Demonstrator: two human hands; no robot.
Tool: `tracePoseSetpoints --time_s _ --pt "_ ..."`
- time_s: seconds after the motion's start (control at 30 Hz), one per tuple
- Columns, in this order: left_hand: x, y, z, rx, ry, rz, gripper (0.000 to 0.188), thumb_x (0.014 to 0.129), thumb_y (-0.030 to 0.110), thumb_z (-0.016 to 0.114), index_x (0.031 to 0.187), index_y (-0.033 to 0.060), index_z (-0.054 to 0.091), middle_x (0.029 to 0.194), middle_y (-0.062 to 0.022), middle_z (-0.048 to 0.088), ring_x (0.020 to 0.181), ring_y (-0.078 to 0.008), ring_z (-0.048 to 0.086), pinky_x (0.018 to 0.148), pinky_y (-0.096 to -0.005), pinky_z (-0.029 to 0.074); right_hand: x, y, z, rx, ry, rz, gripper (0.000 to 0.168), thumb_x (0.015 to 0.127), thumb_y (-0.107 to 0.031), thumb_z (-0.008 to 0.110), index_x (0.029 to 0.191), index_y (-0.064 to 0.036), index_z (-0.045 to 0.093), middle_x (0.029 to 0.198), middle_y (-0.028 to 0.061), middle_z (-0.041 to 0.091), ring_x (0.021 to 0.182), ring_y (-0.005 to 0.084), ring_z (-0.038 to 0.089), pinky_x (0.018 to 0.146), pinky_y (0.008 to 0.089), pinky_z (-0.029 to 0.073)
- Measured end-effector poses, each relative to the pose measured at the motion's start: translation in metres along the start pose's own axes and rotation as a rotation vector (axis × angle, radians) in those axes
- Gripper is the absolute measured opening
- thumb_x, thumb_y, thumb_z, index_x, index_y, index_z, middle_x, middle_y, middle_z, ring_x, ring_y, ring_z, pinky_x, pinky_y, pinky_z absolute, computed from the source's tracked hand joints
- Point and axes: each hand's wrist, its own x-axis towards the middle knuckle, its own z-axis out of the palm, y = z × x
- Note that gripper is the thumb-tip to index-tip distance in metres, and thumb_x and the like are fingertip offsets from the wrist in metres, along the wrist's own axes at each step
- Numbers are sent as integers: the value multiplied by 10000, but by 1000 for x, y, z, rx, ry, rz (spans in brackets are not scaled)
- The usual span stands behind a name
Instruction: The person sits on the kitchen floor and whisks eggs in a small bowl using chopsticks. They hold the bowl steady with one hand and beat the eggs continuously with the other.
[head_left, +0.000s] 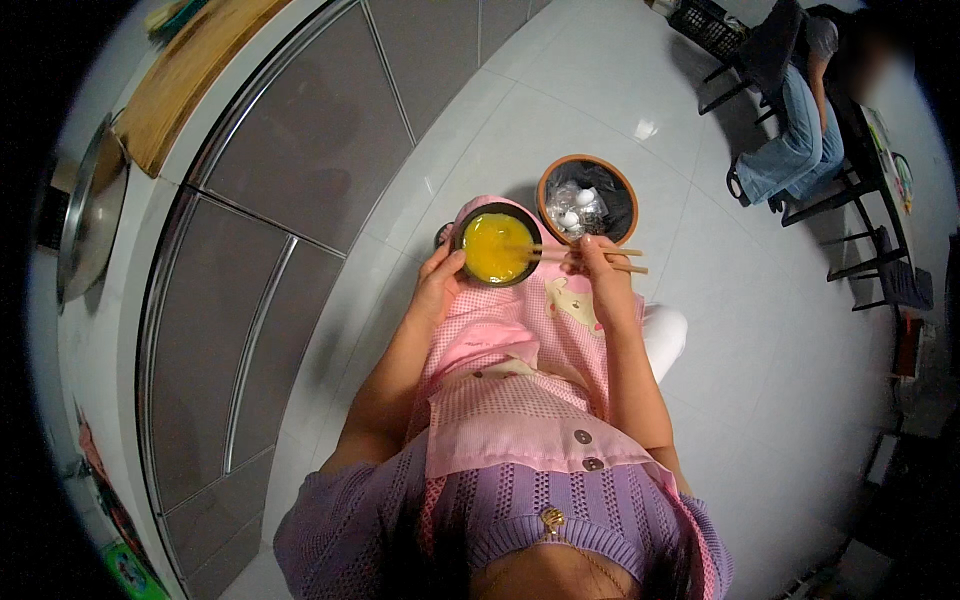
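My left hand grips the side of a dark bowl, its thumb at the rim. Yellow beaten egg fills much of the bowl. A pair of wooden chopsticks is held in my right hand; their far ends reach over the rim into the egg and look blurred. The bowl is above the lap of a pink checked apron. Just beyond my right hand stands a bin with an orange-brown rim, lined with a dark bag, with white eggshells and clear plastic inside.
Grey cabinet doors under a counter run along the left. On that counter are a metal wok or basin and a wooden board. At the upper right a person sits on a dark chair by a table.
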Motion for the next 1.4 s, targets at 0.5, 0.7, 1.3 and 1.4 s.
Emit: tracePoseSetpoints --time_s 0.5,0.7,1.3,1.4 --pt "-1 0 1 -18 -2 20 524 892 147 527 1365 27 334 1298 -89 453 1159 -227 478 881 -409 483 -2 -4 -1 12 -24 28 269 915 -244 540 894 20 587 756 100 610 622 165 592 573 269 485" --pt "-2 3 5 -6 -7 18 500 897 136 519 1347 1 349 1290 -94 458 1165 -226 473 925 -419 455 -4 -5 2 -26 8 16 282 919 -251 534 885 25 582 756 105 611 627 162 593 574 260 481" --pt "-3 2 5 -15 7 13 482 896 144 525 1336 13 376 1289 -82 466 1158 -216 483 892 -398 480 1 4 -2 8 41 -23 257 916 -231 543 917 24 579 776 99 607 632 169 595 580 276 494" --pt "-3 4 7 -22 16 6 478 896 143 528 1332 15 382 1284 -83 471 1151 -216 490 900 -395 475 0 0 -3 5 -8 33 255 916 -233 545 914 21 579 777 100 608 637 169 597 579 271 491"
